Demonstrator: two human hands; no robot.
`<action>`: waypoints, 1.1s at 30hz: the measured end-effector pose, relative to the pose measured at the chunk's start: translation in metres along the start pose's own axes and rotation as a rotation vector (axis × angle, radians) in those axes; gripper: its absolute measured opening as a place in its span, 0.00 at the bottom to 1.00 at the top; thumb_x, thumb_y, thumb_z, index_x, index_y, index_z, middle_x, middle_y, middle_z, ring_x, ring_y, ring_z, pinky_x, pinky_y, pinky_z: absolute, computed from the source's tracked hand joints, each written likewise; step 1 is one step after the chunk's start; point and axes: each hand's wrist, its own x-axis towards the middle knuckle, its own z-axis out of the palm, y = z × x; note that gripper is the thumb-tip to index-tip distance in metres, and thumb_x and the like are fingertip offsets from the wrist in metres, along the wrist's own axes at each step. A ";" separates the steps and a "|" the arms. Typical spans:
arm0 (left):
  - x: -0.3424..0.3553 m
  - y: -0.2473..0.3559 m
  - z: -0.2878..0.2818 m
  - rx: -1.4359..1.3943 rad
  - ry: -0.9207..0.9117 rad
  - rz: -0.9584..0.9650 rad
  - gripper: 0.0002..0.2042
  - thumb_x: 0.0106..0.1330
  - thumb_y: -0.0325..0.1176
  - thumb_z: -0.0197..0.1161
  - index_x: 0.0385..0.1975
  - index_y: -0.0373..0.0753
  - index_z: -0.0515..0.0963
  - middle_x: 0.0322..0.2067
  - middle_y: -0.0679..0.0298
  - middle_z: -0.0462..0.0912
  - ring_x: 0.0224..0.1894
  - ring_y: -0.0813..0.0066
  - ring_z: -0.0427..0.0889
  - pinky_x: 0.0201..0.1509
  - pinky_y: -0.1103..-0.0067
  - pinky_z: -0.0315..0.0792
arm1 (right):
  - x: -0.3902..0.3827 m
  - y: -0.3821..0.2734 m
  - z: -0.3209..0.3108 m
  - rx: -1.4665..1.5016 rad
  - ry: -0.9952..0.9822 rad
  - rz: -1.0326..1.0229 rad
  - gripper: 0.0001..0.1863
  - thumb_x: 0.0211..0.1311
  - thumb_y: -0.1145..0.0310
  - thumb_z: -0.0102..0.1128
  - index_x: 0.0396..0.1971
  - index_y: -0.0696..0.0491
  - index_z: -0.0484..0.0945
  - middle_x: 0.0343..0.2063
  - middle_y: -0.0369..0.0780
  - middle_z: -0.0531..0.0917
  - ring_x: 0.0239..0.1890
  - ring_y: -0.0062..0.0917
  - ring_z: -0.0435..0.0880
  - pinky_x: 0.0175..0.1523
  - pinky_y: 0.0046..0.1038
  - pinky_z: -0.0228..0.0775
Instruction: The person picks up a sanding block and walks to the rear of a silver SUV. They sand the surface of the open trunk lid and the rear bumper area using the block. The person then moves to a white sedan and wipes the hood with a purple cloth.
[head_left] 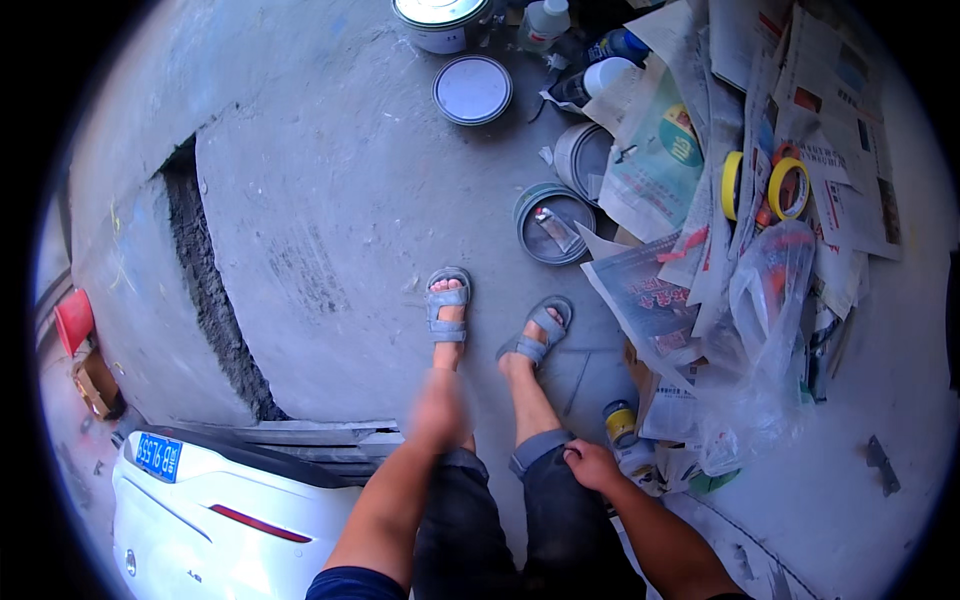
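My left hand [438, 412] is smeared by motion in front of my left shin, just above the rolled trouser cuff, so its fingers cannot be made out. On the other side, my right hand [592, 466] is closed at the knee, its fingers curled on the dark trouser leg [555, 500] beside the rolled-up cuff [540, 451]. Grey strapped sandals [447, 308] are on my feet, which stand apart on the concrete floor.
At the left, a long rough trench [205, 270] cuts the floor near a white car [230, 530]. Ahead stand paint cans [472, 90] and an open tin [553, 228]. To the right lie newspapers [830, 120], yellow tape rolls [789, 188] and a clear plastic bag [755, 350].
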 end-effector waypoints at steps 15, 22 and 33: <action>-0.006 -0.005 -0.003 -0.154 -0.203 -0.180 0.18 0.65 0.32 0.51 0.53 0.32 0.73 0.43 0.48 0.79 0.45 0.54 0.80 0.48 0.64 0.74 | 0.000 -0.011 0.006 -0.077 0.163 -0.103 0.17 0.61 0.58 0.54 0.43 0.52 0.81 0.42 0.50 0.81 0.48 0.45 0.79 0.55 0.39 0.70; 0.074 0.015 -0.082 0.134 -1.016 -0.247 0.19 0.73 0.40 0.38 0.58 0.49 0.72 0.59 0.63 0.69 0.64 0.62 0.66 0.64 0.61 0.62 | -0.007 0.003 0.039 0.061 0.253 -0.030 0.16 0.59 0.58 0.55 0.43 0.50 0.81 0.44 0.49 0.80 0.47 0.46 0.79 0.55 0.40 0.71; 0.074 0.024 -0.127 0.199 -1.099 -0.181 0.19 0.64 0.35 0.51 0.56 0.47 0.72 0.64 0.61 0.66 0.65 0.55 0.66 0.66 0.60 0.63 | -0.028 0.022 0.075 0.180 0.298 -0.048 0.18 0.59 0.59 0.50 0.42 0.52 0.82 0.45 0.49 0.81 0.49 0.45 0.78 0.57 0.42 0.69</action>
